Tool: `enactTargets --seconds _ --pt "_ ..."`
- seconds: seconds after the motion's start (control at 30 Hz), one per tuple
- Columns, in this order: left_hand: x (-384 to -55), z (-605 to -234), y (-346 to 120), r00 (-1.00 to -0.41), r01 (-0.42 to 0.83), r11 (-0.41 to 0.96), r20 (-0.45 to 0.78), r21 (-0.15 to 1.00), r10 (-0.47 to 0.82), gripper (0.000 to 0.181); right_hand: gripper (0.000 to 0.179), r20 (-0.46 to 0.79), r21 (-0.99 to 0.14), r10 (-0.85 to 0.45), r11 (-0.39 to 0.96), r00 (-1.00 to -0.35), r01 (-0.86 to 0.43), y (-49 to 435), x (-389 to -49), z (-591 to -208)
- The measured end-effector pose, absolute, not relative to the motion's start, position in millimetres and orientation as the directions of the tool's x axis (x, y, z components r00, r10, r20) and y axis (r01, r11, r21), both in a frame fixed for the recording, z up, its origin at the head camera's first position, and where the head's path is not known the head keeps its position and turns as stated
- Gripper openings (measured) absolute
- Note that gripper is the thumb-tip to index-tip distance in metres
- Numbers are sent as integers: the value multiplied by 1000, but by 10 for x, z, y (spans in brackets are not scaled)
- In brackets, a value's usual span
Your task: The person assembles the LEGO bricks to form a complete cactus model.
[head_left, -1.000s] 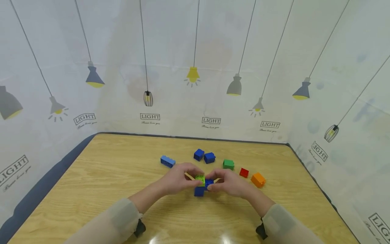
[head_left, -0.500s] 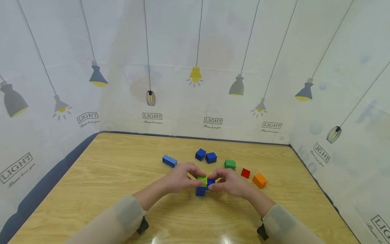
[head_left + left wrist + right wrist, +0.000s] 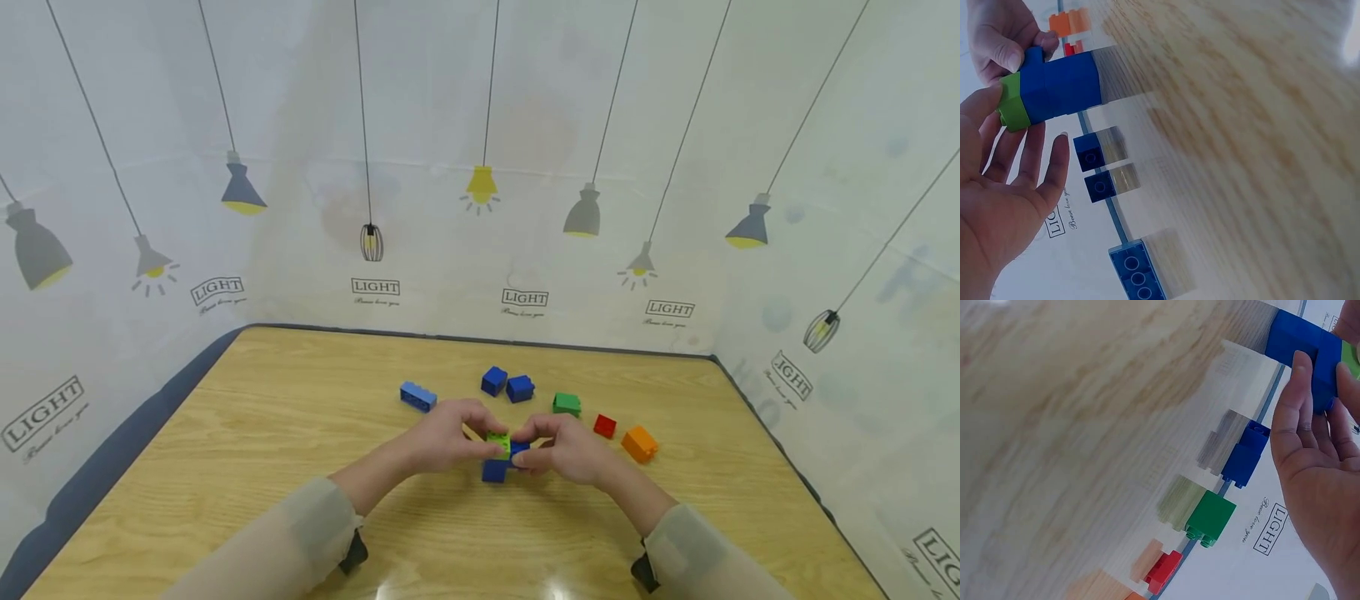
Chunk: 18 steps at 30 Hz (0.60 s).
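Near the middle of the table stands a small stack of toy building bricks: a lime-green brick [image 3: 498, 439] on top, with blue bricks [image 3: 493, 472] below. One blue brick [image 3: 1327, 372] juts out to the right beneath the green one. My left hand [image 3: 447, 437] pinches the green brick between thumb and fingers. From the other side, my right hand [image 3: 567, 450] grips the jutting blue brick. In the left wrist view, the blue part of the stack [image 3: 1063, 87] reaches down to the tabletop. The fingers partly cover the upper bricks.
Behind the hands lie a lighter blue long brick [image 3: 417, 397], two blue bricks [image 3: 493, 381] close together and a green brick [image 3: 567, 404]. A red brick [image 3: 605, 426] and an orange brick [image 3: 640, 444] lie to the right. A printed cloth wall [image 3: 435, 250] borders the wooden table [image 3: 285, 400].
The head view has shifted slightly, moving the scene a little to the right in the picture. Both hands keep the same hold, and the bricks stay in the same arrangement.
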<state>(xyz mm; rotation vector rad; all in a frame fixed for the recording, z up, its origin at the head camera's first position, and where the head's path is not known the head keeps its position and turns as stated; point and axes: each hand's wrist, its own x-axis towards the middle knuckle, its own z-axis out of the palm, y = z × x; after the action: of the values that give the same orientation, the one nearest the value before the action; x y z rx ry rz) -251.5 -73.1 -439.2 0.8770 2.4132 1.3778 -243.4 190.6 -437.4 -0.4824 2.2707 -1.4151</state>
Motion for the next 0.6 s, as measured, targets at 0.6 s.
enactTargets --seconds 0.6 --pt "-2522 -4414 -739 -788 402 358 119 843 604 24 26 -181 -916 -475 400 -861 -28 1893 -2404 -4369"
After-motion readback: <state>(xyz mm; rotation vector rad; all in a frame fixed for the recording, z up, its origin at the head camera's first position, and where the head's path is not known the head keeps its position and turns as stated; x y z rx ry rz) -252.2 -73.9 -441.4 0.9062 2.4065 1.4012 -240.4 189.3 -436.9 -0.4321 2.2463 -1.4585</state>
